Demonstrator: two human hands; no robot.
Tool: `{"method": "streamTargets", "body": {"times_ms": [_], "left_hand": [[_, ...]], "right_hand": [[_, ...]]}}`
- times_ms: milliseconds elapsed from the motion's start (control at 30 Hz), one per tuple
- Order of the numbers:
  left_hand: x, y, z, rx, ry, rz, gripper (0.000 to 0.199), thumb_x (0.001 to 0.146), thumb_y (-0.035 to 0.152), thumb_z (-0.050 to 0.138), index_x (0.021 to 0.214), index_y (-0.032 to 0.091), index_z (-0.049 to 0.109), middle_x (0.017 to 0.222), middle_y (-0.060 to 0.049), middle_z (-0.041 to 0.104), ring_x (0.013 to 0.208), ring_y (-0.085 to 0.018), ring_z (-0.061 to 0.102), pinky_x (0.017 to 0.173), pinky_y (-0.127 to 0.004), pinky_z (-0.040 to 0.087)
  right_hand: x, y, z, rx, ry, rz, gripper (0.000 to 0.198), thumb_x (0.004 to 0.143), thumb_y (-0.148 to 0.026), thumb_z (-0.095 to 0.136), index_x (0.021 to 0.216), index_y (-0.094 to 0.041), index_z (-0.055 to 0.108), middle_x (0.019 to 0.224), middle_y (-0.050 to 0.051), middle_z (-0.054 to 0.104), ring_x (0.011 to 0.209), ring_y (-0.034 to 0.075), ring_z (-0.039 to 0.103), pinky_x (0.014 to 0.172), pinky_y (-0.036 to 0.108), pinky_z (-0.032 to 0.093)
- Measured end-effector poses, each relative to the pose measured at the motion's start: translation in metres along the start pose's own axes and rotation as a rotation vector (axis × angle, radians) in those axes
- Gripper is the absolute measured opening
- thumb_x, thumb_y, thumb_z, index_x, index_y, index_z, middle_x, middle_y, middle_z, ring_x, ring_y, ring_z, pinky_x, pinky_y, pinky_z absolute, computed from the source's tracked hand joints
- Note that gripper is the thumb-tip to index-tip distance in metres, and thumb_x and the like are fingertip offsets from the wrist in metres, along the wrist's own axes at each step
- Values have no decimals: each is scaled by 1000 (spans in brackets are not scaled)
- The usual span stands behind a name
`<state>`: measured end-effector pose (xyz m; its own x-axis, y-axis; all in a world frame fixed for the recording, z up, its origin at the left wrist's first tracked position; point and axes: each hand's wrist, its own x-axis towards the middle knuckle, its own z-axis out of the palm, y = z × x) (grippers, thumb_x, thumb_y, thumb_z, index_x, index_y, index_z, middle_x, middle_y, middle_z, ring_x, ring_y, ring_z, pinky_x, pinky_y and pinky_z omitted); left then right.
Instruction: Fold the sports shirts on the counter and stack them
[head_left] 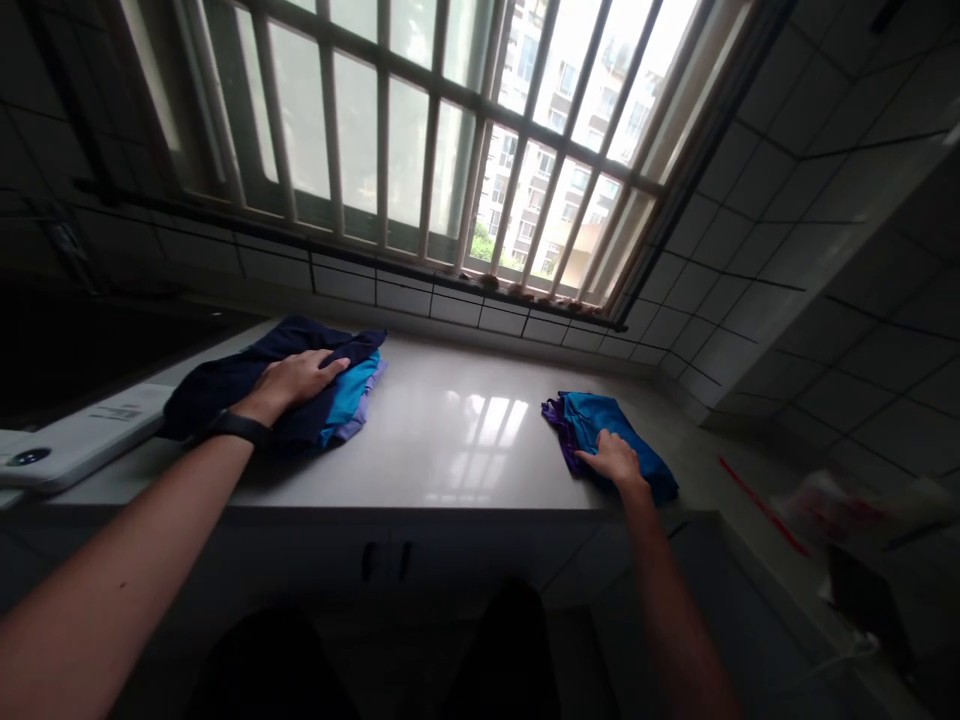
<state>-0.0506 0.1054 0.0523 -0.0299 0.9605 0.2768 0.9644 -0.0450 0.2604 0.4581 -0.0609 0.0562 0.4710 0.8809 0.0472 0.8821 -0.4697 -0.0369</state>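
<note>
Here — left hand (298,378) wide on navy cloth (221,392), right hand (617,460) wide on blue cloth (600,412).

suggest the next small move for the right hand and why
Probably tuck in the purple cloth with the right hand, since it pokes out past the blue cloth's left edge and that hand's thumb is close by.

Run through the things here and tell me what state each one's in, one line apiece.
Left cloth stack: layered, navy uppermost, lying on the counter.
Right cloth stack: folded, blue on top, purple at its edge.
Left hand: resting on its stack.
Right hand: on its stack; grip unclear.
Cupboard doors: look shut.
Window: barred; I can't tell whether a pane is open.
</note>
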Motion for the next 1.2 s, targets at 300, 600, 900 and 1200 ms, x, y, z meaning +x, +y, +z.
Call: {"method": "streamTargets", "body": {"times_ms": [300,600,900,1200], "left_hand": [[-35,21,-12,50,89,34,53,99,42,40,130,8,67,140,-19,67,118,-30,64,99,-39,44],[-71,135,2,-38,362,552,31,93,29,51,115,15,68,111,-15,76,105,-30,67,113,-50,34],[-83,145,65,-142,433,588,27,81,11,52,99,19,70,98,-14,71,99,-33,65,99,-53,42],[-87,147,64,-92,369,593,26,83,12,52,104,17,68,103,-17,71,99,-34,64,96,-50,41]], "right_hand": [[9,-11,6,-93,-129,-37,61,106,-52,45,144,-6,54,145,28,59,139,37,56,110,44,42],[10,-12,5,-79,-150,-11,54,108,-35,29,145,-5,55,150,28,56,140,37,55,112,47,41],[17,-9,6,-51,-125,-3,55,109,-38,26,139,-10,63,142,26,62,135,33,60,110,45,43],[36,-8,-60,223,175,-150,43,105,-34,37,82,-19,71,99,19,74,99,31,70,88,40,51]]}}
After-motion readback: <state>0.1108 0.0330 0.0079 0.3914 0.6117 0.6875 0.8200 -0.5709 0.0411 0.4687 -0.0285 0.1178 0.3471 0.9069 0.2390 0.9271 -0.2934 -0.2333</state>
